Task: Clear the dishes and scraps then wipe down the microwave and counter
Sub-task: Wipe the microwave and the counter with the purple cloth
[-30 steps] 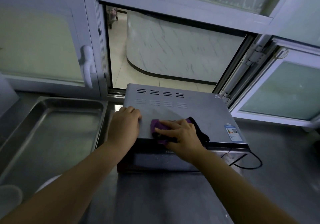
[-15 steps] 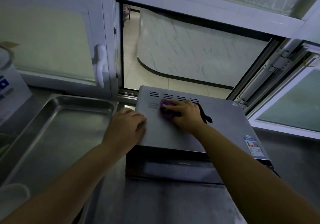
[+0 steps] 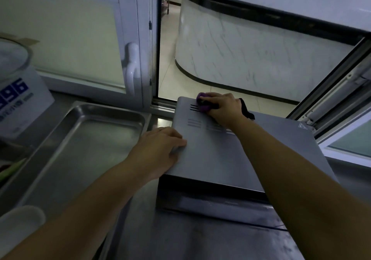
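Head view: the right hand (image 3: 221,107) presses a purple cloth (image 3: 203,105) onto the far left corner of the microwave (image 3: 230,153) top, over the vent slots.

Its fingers curl over the bunched cloth and clamp it down, a dark strip of it trailing out behind the hand. The left hand (image 3: 160,149) rests on the near left edge of the box, fingers together and bent over the rim, holding nothing. The microwave stands on the steel counter (image 3: 200,237), just beside an empty steel tray (image 3: 66,139). That cloth looks soft and light, best bunched under the palm. The microwave looks heavy, stiff and smooth-topped, so I'd brace it at an edge.
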A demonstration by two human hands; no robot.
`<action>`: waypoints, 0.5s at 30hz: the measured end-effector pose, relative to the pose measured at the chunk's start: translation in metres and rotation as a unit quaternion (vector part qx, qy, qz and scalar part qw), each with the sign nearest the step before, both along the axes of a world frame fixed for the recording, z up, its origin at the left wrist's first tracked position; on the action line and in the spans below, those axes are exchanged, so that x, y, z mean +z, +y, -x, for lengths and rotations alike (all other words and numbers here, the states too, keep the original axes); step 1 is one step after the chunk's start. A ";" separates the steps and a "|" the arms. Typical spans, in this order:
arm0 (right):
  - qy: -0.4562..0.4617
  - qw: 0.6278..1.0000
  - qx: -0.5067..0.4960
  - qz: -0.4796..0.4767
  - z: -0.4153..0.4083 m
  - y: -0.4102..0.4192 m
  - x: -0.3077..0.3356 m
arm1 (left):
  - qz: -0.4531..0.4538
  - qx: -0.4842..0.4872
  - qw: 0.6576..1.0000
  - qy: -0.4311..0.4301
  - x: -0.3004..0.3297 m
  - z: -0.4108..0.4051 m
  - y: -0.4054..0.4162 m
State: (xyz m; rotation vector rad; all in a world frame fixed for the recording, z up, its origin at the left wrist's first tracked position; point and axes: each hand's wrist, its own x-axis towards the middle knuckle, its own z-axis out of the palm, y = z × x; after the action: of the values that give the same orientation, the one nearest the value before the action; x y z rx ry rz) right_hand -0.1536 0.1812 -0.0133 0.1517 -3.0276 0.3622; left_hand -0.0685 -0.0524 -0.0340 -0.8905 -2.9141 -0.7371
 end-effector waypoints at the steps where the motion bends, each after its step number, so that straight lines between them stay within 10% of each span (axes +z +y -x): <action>1: -0.002 1.000 -0.005 0.003 -0.001 -0.001 0.000 | -0.002 0.002 1.000 -0.004 0.001 -0.001 0.000; 15: -0.015 0.999 0.033 -0.022 -0.093 -0.028 -0.008 | -0.033 0.096 0.991 0.084 0.006 -0.036 -0.021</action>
State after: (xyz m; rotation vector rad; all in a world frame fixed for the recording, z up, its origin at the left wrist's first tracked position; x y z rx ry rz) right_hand -0.0607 0.1529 -0.0218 0.2520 -3.0672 0.3069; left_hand -0.0326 -0.0734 -0.0275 -0.6210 -2.7599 -0.7014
